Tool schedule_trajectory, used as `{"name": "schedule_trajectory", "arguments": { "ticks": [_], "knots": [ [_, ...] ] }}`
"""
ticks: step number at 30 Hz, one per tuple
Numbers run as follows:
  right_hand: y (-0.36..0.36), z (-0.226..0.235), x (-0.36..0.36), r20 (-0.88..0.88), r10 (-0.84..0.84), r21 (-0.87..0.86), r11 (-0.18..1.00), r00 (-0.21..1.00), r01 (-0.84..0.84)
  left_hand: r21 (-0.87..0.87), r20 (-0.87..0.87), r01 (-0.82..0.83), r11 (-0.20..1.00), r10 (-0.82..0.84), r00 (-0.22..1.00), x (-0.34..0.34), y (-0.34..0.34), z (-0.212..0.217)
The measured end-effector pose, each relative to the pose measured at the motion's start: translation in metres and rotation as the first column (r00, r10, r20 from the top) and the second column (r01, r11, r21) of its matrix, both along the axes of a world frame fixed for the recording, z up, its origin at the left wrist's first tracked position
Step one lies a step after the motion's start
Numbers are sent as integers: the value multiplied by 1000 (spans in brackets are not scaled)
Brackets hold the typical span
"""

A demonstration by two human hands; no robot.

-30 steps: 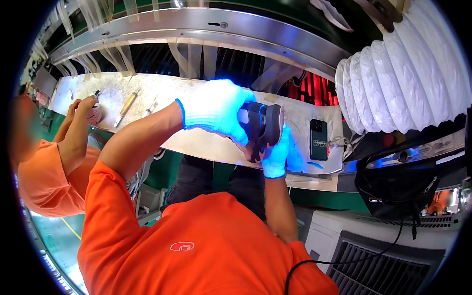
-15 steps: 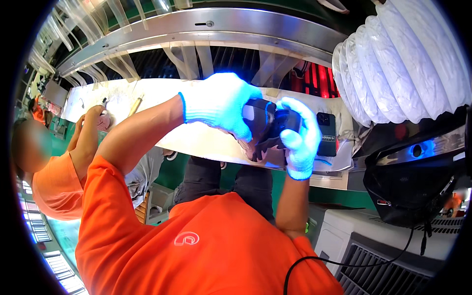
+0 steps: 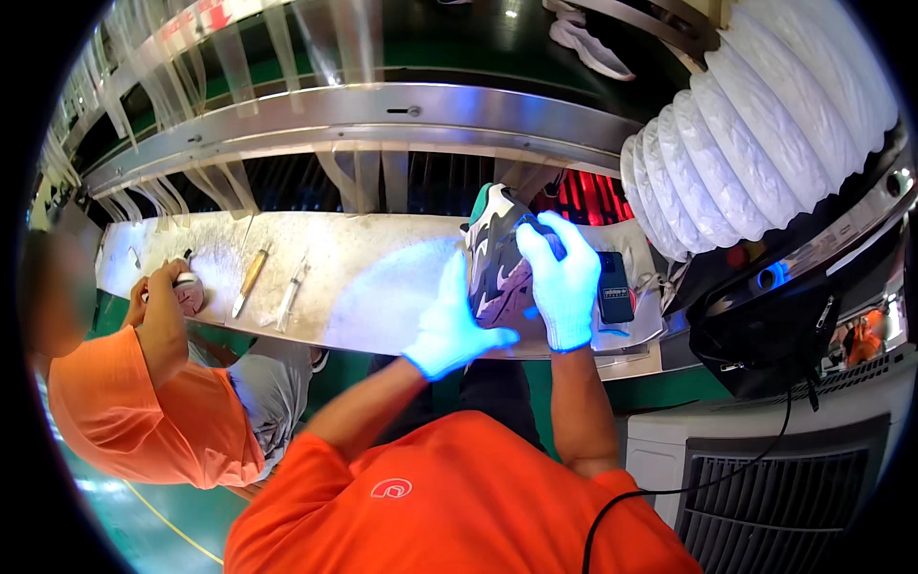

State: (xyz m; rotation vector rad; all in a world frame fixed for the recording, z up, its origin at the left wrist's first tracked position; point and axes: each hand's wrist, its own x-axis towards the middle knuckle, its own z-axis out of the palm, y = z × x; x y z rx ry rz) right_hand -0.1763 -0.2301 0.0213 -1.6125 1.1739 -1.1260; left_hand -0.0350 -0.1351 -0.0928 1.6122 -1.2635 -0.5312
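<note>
Two gloved hands, one left hand [image 3: 448,332] and one right hand [image 3: 562,287], flank one multicolored sneaker [image 3: 493,256]. Left of the sneaker lie one wooden-handled blade [image 3: 252,275] and one slim clear tool [image 3: 290,299], with one co-worker [image 3: 158,407] farther out; right of it are one phone [image 3: 617,289], one black bag [image 3: 760,344] and one white ribbed duct [image 3: 732,163]. Beyond it sits at least one pale shoe [image 3: 591,48].

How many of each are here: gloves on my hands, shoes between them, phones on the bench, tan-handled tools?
White knit gloves in bluish light: 2
Grey, white and teal shoe: 1
Dark rectangular phone: 1
Slim tan-handled tool: 1
Total: 5
</note>
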Motion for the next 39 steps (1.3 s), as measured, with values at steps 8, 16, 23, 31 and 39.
{"name": "schedule_trajectory", "arguments": {
  "ticks": [8, 16, 23, 31, 39],
  "knots": [
    [102, 9, -3, -169, 197, -357, 901, 966, -246, -133, -644, -15, 991, -75, 761, 2, 68, -60],
    [190, -45, -54, -224, 650, 11, 747, 726, -665, 248, -760, 137, 959, 104, 642, -15, 241, -93],
    [189, -109, -65, -137, 613, 52, 789, 778, -612, 489, -251, 97, 867, 34, 967, -7, 243, -70],
    [192, -100, -73, -148, 654, 34, 753, 742, -657, 15, 306, 221, 975, -215, 928, 11, 220, -26],
    [188, -110, -72, -77, 598, 135, 799, 798, -586, -49, 120, 361, 931, -353, 928, 27, 197, -34]
  ]
}}
